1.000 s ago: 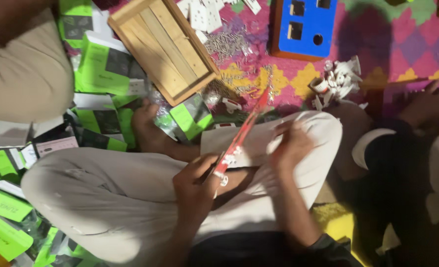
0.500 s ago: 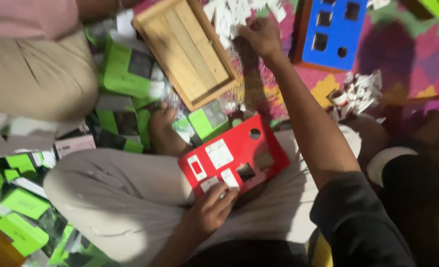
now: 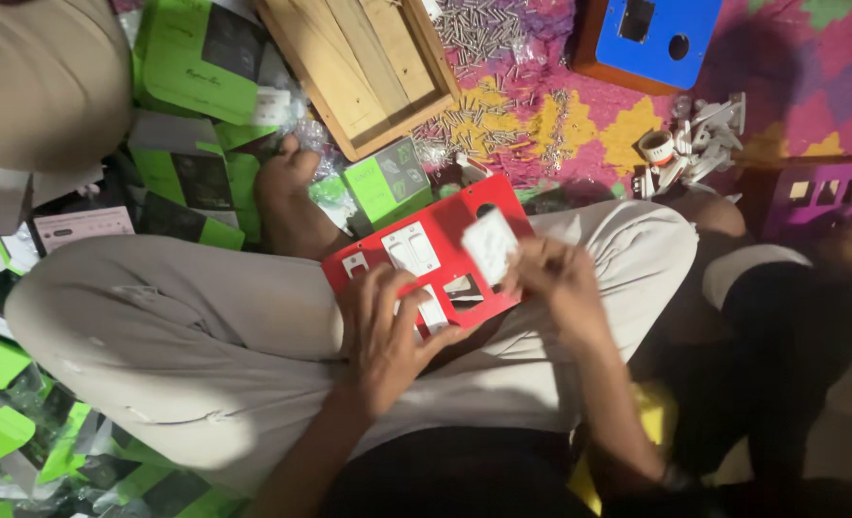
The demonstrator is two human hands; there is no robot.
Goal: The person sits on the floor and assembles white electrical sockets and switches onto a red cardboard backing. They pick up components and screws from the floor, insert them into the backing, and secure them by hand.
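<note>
My left hand (image 3: 388,336) covers the near edge of the red rectangular switch plate (image 3: 436,254), so I cannot tell how many cut-outs lie under my palm. The white square switch piece (image 3: 490,245) in my right hand (image 3: 556,278) is blurred; its detail is lost. The far edge of the picture cuts off the shallow wooden tray (image 3: 364,67) and the blue box with holes (image 3: 651,38). The small silver screws (image 3: 488,120) are too small to count.

Dim, seemingly motion-blurred, shadowed right edge

Patterned floor mat (image 3: 829,58) under scattered screws (image 3: 488,120)
</note>
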